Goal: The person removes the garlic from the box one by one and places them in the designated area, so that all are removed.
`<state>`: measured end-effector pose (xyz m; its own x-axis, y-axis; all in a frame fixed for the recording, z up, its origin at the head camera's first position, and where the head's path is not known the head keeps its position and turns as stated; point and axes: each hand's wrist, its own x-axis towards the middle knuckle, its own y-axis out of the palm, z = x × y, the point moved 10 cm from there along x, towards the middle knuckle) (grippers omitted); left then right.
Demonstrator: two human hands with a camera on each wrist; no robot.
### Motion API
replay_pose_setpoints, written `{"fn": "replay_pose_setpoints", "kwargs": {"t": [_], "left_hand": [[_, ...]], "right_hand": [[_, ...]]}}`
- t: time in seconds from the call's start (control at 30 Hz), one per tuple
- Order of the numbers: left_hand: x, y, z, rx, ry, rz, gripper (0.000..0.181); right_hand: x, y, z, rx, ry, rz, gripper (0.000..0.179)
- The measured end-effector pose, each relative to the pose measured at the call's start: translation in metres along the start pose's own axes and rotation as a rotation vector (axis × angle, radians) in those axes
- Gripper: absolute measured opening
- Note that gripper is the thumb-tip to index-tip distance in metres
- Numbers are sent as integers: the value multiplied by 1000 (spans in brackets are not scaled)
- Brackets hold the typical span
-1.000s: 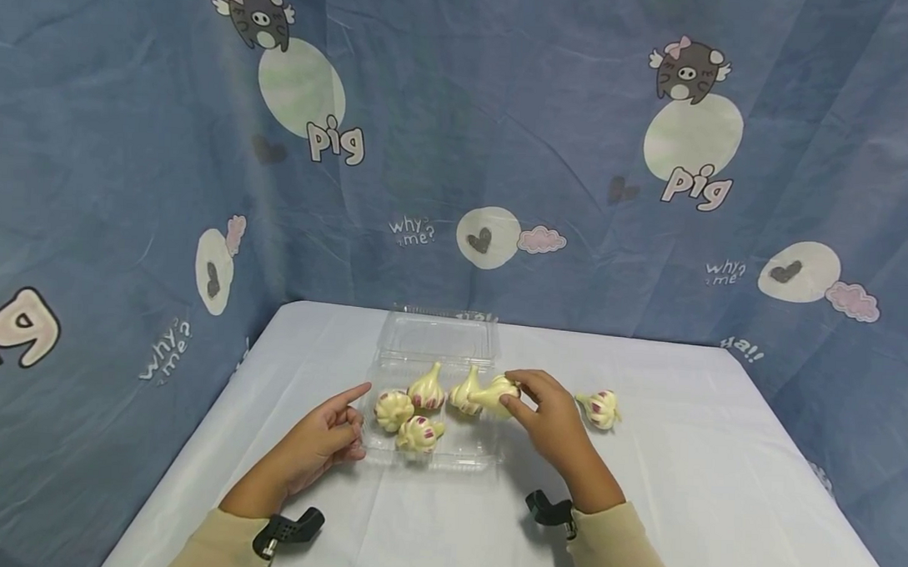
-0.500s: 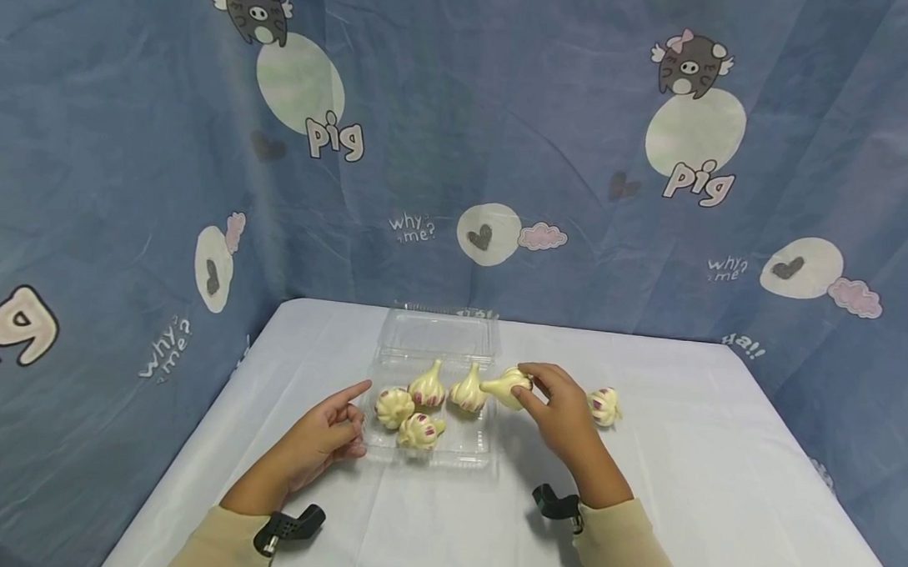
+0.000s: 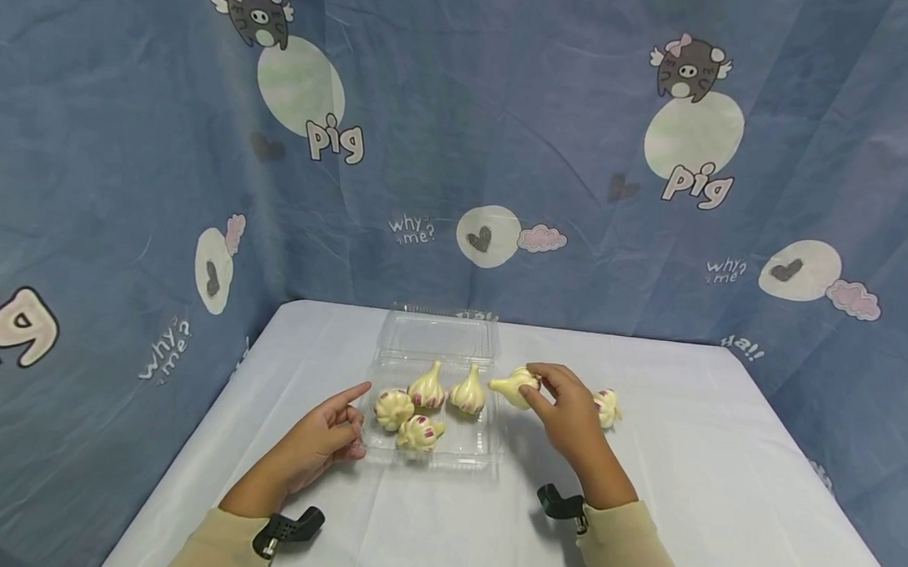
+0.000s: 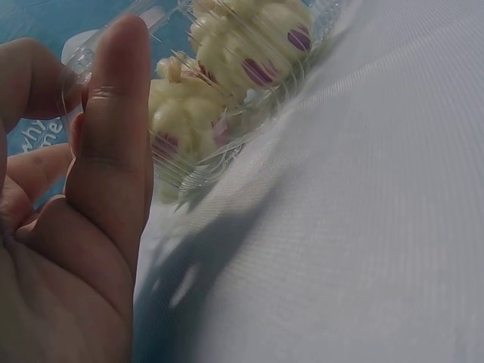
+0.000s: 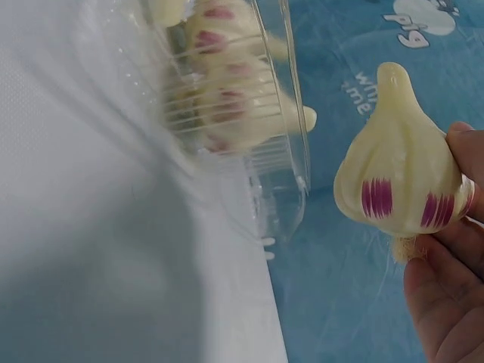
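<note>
Garlic [image 3: 515,387] sits just outside the box [image 3: 465,441] at 3 o'clock, pinched by the right hand [image 3: 566,408]. A light, steady pinch should suit. The left hand [image 3: 327,436], index straight, others loosely bent, could best brace the 9 o'clock side.
</note>
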<state>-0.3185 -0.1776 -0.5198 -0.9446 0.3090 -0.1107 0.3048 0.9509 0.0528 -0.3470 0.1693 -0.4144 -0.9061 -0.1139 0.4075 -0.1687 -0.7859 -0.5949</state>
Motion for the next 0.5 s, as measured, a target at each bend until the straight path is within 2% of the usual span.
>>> {"fn": "replay_pose_setpoints", "kwargs": {"t": [0.17, 0.5], "left_hand": [[-1, -1, 2, 2, -2, -4, 75], [0, -2, 2, 10, 4, -5, 78]], "right_hand": [[-1, -5, -3, -20, 24, -18, 36], [-3, -14, -15, -40, 98, 4, 40]]}}
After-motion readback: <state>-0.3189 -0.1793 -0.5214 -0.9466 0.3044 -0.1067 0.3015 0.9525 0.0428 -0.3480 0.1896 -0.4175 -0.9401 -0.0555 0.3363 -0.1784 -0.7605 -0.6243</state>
